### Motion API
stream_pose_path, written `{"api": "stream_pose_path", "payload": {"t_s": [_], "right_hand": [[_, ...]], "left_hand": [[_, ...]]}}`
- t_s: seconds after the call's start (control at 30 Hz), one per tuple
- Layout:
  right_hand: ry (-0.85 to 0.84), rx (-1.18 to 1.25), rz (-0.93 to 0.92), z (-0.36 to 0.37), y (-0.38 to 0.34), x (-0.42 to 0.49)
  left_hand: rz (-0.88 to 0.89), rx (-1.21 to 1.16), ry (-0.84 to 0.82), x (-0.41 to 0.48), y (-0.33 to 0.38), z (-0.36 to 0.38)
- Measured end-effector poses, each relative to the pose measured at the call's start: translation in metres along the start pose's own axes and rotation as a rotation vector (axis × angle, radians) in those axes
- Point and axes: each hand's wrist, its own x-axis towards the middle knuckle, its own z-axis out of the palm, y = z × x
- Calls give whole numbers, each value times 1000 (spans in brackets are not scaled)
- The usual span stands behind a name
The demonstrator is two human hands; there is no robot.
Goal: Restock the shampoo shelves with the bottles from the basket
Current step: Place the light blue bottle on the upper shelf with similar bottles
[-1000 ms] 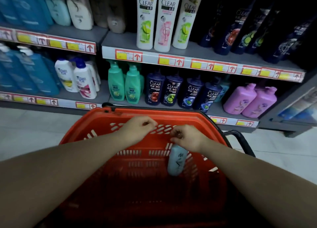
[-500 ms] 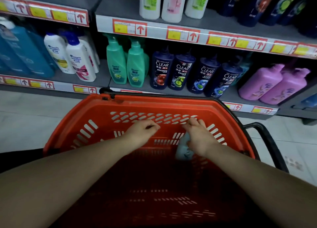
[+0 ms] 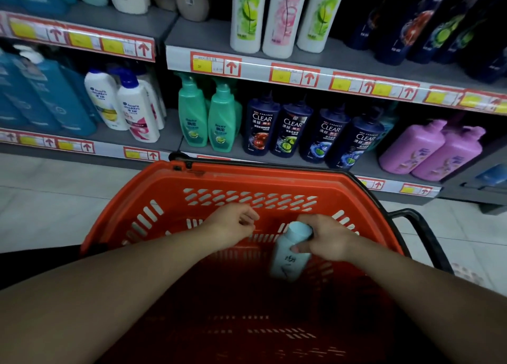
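Note:
An orange plastic basket (image 3: 164, 193) with a black handle stands in front of me on the floor. My right hand (image 3: 326, 239) grips a pale blue bottle (image 3: 288, 259) near its top, inside the basket by the far wall. The bottle hangs tilted, its base pointing down toward me. My left hand (image 3: 233, 223) hovers beside it over the basket with fingers loosely curled, holding nothing. Behind the basket run grey shampoo shelves (image 3: 197, 34) with red and yellow price tags.
The lower shelf holds white bottles (image 3: 137, 108), green pump bottles (image 3: 205, 116), dark blue Clear bottles (image 3: 310, 130) and purple bottles (image 3: 430, 149). Tall white Clear bottles (image 3: 279, 15) stand on the upper shelf. Pale floor tiles (image 3: 55, 193) lie left and right of the basket.
My right hand has turned and lifted the pale blue bottle, so its top now shows above my fingers. My view shifted slightly; my left hand stayed beside it.

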Motion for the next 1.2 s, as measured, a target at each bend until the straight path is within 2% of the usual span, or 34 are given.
{"api": "stream_pose_path", "payload": {"t_s": [0.27,0.37,0.53,0.73,0.83,1.03,1.2], "right_hand": [[8,265,-200,-44,-71,-25],[46,312,-273,-56,-96,-36],[183,451,-329,-60,-121,-49],[41,504,-335,-51,-143,-50],[64,484,-392,-48,-164,-45],[95,511,-514,-63,-212,-33],[100,549,-513,-80,-248,-10]], "left_hand": [[33,-20,-129,-11,19,-13],[99,57,-81,-25,32,-28],[190,-83,20,-50,51,-61],[226,-188,87,-75,72,-114],[247,-204,86,-87,82,-139],[247,-273,200,-104,88,-181],[200,-369,308,-103,76,-205]]}}
